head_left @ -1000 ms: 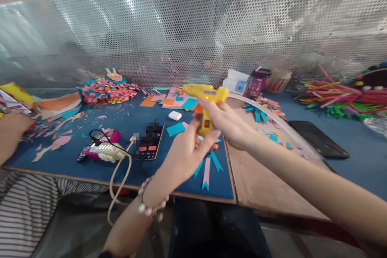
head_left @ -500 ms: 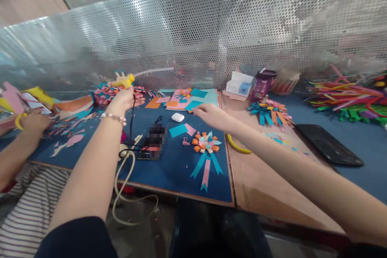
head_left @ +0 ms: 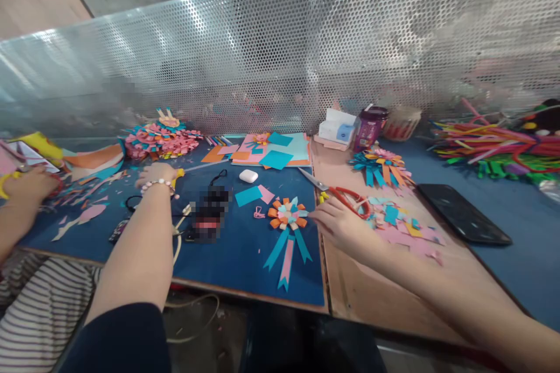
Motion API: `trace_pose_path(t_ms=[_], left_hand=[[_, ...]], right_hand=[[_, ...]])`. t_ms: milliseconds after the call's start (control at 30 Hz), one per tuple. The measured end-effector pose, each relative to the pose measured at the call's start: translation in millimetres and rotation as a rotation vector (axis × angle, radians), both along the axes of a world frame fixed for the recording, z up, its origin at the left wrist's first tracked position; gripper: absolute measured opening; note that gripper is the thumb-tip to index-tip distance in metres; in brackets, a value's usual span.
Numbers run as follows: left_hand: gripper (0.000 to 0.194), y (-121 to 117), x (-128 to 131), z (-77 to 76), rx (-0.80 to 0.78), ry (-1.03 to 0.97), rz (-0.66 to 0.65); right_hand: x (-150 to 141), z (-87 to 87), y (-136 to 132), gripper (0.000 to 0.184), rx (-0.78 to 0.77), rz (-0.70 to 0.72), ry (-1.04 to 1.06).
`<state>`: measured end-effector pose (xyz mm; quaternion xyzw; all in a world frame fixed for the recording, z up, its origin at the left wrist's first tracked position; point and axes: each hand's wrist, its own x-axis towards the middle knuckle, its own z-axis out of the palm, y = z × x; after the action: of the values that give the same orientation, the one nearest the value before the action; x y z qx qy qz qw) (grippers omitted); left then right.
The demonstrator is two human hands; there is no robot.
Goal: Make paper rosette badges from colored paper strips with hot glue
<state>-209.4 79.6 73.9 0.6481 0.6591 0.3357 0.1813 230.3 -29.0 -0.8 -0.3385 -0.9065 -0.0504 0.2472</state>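
Note:
My left hand (head_left: 155,175), with a beaded bracelet at the wrist, is closed around a yellow glue gun (head_left: 179,173) low over the blue table. A long pale glue stick (head_left: 205,167) sticks out of it to the right. Most of the gun is hidden by the hand. My right hand (head_left: 336,220) hovers by the table seam, fingers loosely stretched and apparently holding nothing. Just left of its fingertips lies a paper flower rosette (head_left: 287,215) with ribbon tails. Beyond the hand are scissors (head_left: 350,201) with red-orange handles and a small yellow piece (head_left: 323,196), partly covered.
A blurred dark device (head_left: 210,215) and a white case (head_left: 248,176) lie between my arms. Coloured paper sheets (head_left: 301,154), a purple cup (head_left: 371,128) and a finished rosette (head_left: 380,166) stand farther back. A black tray (head_left: 464,213) lies right. A co-worker's hand (head_left: 32,183) is left.
My left hand has lowered the glue gun from above the pink paper pile toward the table. My right hand has moved right and nearer, from the paper sheets to beside the rosette, uncovering the scissors.

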Motion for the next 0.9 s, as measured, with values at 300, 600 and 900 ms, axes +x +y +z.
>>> trace_pose_path(t_ms=[300,600,900], left_hand=[[0.036,5,93,-0.4,0.202,0.506,0.162],[0.021,-57,196,-40.6,0.146,0.485,-0.863],[0.024,-66,201,-61.5,0.152,0.376,-0.833]], right_hand=[[-8,-5.2,-20,0.031,-0.035,0.203,0.041],[-4,-6.7,-23,0.035,-0.057,0.232,0.013],[-5,-6.6,-22,0.03,-0.059,0.245,-0.074]])
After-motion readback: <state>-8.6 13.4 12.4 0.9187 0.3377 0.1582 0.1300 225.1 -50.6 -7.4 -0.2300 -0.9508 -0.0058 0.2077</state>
